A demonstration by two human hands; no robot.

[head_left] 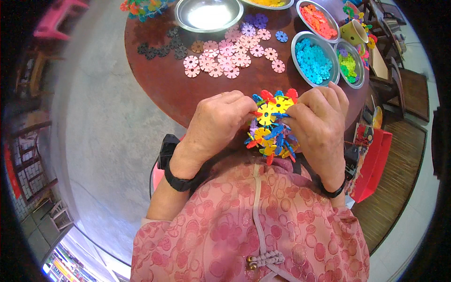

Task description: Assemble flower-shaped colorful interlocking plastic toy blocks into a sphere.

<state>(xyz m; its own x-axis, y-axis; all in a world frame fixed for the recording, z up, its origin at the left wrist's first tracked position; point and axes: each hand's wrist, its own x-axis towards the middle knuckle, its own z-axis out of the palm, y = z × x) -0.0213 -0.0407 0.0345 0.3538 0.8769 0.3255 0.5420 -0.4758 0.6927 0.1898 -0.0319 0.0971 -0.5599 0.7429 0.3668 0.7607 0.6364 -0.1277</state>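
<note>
Between my two hands, close to my body, is a cluster of interlocked plastic snowflake discs point(272, 134) in yellow, blue, red and some purple. My left hand point(221, 117) is closed at its left side, fingertips pinching near a red disc at the upper edge. On the other side my right hand point(319, 117) is closed, thumb and fingers pressed on a blue disc point(281, 115) of the cluster. The underside of the cluster is hidden. Loose pink snowflake discs point(226, 62) lie on the table beyond my hands.
On the round brown table point(159, 89) lie black discs point(163, 50). An empty metal bowl point(209, 14) stands at the back. To the right are bowls of blue discs point(314, 61), red discs point(318, 23) and green discs point(346, 66), with a yellowish cup point(353, 32) behind.
</note>
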